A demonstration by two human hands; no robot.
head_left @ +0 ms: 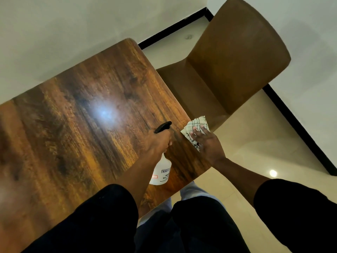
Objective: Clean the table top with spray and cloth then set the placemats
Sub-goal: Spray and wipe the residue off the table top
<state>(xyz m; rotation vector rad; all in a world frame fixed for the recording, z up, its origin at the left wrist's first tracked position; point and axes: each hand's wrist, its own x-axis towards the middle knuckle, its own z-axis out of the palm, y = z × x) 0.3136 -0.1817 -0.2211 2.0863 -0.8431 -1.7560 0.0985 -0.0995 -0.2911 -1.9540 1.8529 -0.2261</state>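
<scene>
Head view | bench point(82, 115): glossy wood-grain, rounded corner, glare spot | left hand point(158, 141) grips the neck of a white spray bottle point(161, 172), black nozzle, label partly hidden | right hand point(209, 143), fingers flat, presses a checked cloth point(196, 124) on the right bench edge | brown chair point(228, 57) far right.

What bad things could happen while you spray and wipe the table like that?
The cloth lies right at the table edge under the right hand, partly overhanging, so a wipe outward might drag it off onto the floor.

The left hand holds the spray bottle with its nozzle aimed along the table toward the chair, so mist could drift onto the seat.

No placemats are visible, so that step is not yet done.
</scene>
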